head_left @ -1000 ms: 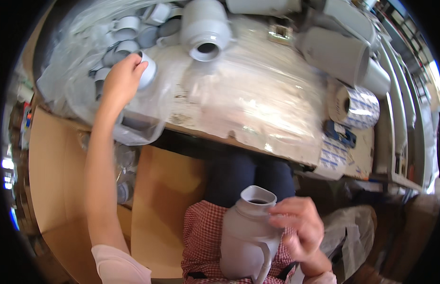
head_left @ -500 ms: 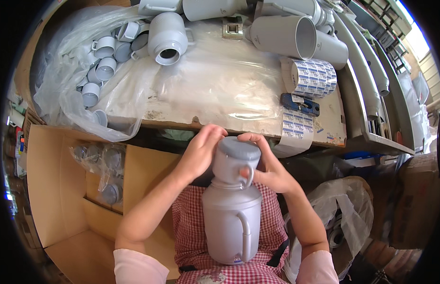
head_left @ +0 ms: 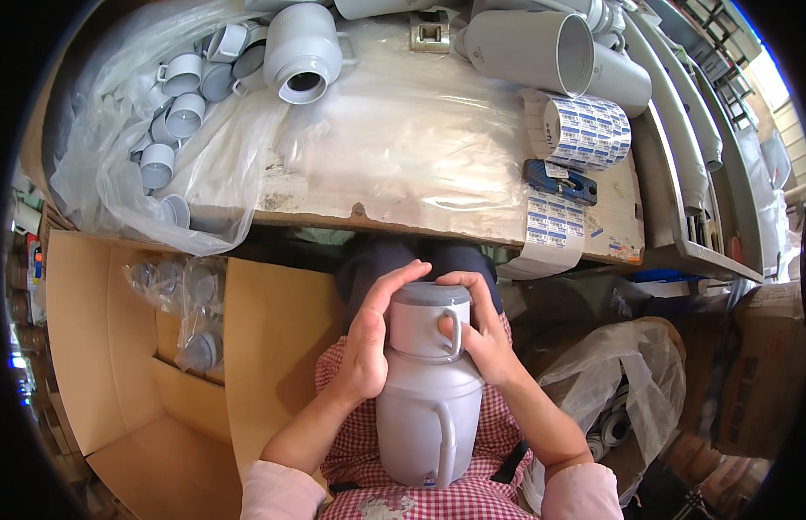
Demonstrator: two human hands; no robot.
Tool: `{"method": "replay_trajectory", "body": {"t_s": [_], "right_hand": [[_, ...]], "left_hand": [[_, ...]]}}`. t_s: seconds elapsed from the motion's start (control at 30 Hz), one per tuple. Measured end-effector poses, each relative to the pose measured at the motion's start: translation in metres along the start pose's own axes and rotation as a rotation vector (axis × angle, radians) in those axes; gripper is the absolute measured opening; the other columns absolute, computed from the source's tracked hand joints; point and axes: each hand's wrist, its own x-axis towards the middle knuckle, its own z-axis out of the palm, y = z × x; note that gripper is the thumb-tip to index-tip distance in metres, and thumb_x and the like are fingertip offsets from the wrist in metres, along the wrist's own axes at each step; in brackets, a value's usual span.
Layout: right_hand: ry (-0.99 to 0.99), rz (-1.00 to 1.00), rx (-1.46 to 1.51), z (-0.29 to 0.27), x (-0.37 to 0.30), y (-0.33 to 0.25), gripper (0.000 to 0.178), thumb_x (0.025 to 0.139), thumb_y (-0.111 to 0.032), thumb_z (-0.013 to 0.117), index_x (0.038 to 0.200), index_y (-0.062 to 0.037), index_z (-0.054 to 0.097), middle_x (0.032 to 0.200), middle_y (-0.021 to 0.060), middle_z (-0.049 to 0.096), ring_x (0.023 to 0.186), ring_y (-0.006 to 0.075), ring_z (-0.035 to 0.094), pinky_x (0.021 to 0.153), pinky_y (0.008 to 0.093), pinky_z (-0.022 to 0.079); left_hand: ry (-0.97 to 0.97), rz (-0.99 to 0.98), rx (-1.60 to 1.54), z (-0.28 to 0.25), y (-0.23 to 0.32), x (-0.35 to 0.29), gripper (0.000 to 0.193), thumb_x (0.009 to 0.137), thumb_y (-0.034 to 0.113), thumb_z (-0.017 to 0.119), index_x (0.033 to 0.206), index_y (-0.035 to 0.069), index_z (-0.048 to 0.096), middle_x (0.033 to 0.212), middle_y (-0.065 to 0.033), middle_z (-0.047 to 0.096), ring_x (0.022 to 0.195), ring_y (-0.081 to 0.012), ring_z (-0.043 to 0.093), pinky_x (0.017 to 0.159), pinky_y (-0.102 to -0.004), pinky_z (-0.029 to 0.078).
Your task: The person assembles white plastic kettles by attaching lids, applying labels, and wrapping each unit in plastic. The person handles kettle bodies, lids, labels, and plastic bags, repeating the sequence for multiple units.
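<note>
So the biggest thing here is the worktable (head_left: 277,178) across the far side, mostly under clear plastic sheeting (head_left: 403,130). Near left there's an open cardboard box (head_left: 91,321) with a few plastic-wrapped pieces (head_left: 199,290) inside, and a loose clear bag (head_left: 82,165) of grey mugs (head_left: 178,74) sprawls on the table's far left. The main item, a grey jug (head_left: 427,412), sits on the person's lap, on the red checked apron (head_left: 338,451), handle side toward the body. Nothing solid is under it but cloth and legs, so if a knee shifts it could tip or slide, and the box on the left looks like a likely landing spot. The right hand (head_left: 476,325) is clamped on the cup (head_left: 417,334) sitting on the jug's neck, fingers hooked over the right side, thumb at the handle. The left hand (head_left: 368,338) is cupped along the left side, fingers together; can't tell whether it's pressing or just resting there. If the two sides push unevenly, the cup could seat crooked or pop loose. The dark grey lid (head_left: 430,295) tops the cup, and smallest of all, the cup handle (head_left: 456,332) could take a twisting load if that thumb levers on it.
</note>
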Motion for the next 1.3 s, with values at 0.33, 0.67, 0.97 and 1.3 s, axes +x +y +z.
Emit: {"method": "replay_trajectory", "body": {"t_s": [0.33, 0.67, 0.97, 1.3], "right_hand": [[0.018, -0.159, -0.178, -0.002, -0.034, 0.004, 0.071, 0.082, -0.023, 0.088, 0.136, -0.0005, 0.047, 0.127, 0.0117, 0.059, 0.121, 0.0208, 0.058, 0.107, 0.0373, 0.045], [0.091, -0.766, -0.89, -0.015, 0.2, -0.059, 0.023, 0.077, -0.02, 0.09, 0.085, -0.007, 0.073, 0.105, 0.0089, 0.064, 0.108, 0.0322, 0.059, 0.098, 0.0436, 0.048], [0.067, -0.534, -0.708, -0.03, 0.232, -0.036, 0.021, 0.097, -0.022, 0.073, 0.101, -0.0016, 0.077, 0.106, 0.0113, 0.07, 0.103, 0.0283, 0.063, 0.089, 0.0374, 0.051], [0.359, -0.508, -0.4, -0.018, 0.218, -0.059, 0.029, 0.107, -0.027, 0.067, 0.103, 0.0002, 0.074, 0.091, 0.0001, 0.07, 0.083, 0.0069, 0.056, 0.078, 0.0266, 0.048]], "left_hand": [[0.031, 0.162, -0.025, 0.008, 0.007, -0.016, 0.05, 0.113, 0.039, 0.039, 0.124, -0.003, 0.065, 0.129, -0.0203, 0.067, 0.125, -0.0334, 0.062, 0.112, -0.0435, 0.044], [-0.023, 0.018, 0.031, -0.004, -0.002, 0.011, 0.052, 0.115, 0.034, 0.034, 0.129, -0.005, 0.065, 0.135, -0.0199, 0.067, 0.129, -0.0316, 0.061, 0.114, -0.041, 0.042], [0.394, -0.021, -0.153, -0.065, -0.016, 0.044, 0.033, 0.114, 0.018, 0.045, 0.12, -0.006, 0.068, 0.119, -0.0146, 0.073, 0.115, -0.0218, 0.067, 0.108, -0.0354, 0.05], [0.197, -0.31, -0.751, -0.036, -0.032, 0.168, 0.046, 0.105, 0.019, 0.067, 0.142, -0.008, 0.057, 0.138, -0.0181, 0.067, 0.13, -0.0248, 0.064, 0.115, -0.0388, 0.048]]}}
